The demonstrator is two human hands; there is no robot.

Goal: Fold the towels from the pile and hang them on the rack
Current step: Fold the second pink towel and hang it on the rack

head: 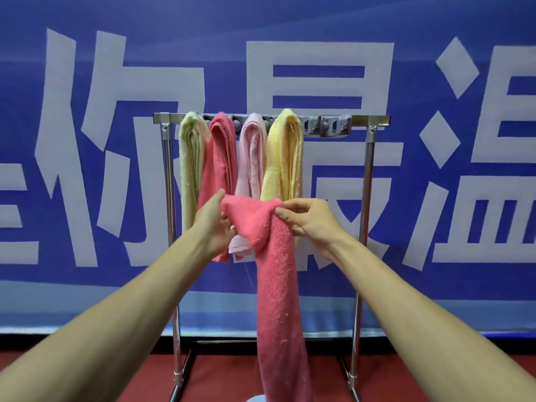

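A coral pink towel (pixel 278 285) hangs long and narrow between my hands, its top edge bunched. My left hand (pixel 213 224) pinches its left corner and my right hand (pixel 307 219) pinches its right corner, both at chest height in front of the metal rack (pixel 368 181). On the rack's top bar hang a green towel (pixel 190 158), a coral towel (pixel 220 158), a light pink towel (pixel 252 155) and a yellow towel (pixel 282 158), all folded. The pile is out of view.
A grey strip of clips (pixel 327 126) sits on the bar's bare right part. Behind the rack hangs a blue banner (pixel 87 111) with large white characters. The floor (pixel 226 378) is red, and the rack's base frame rests on it.
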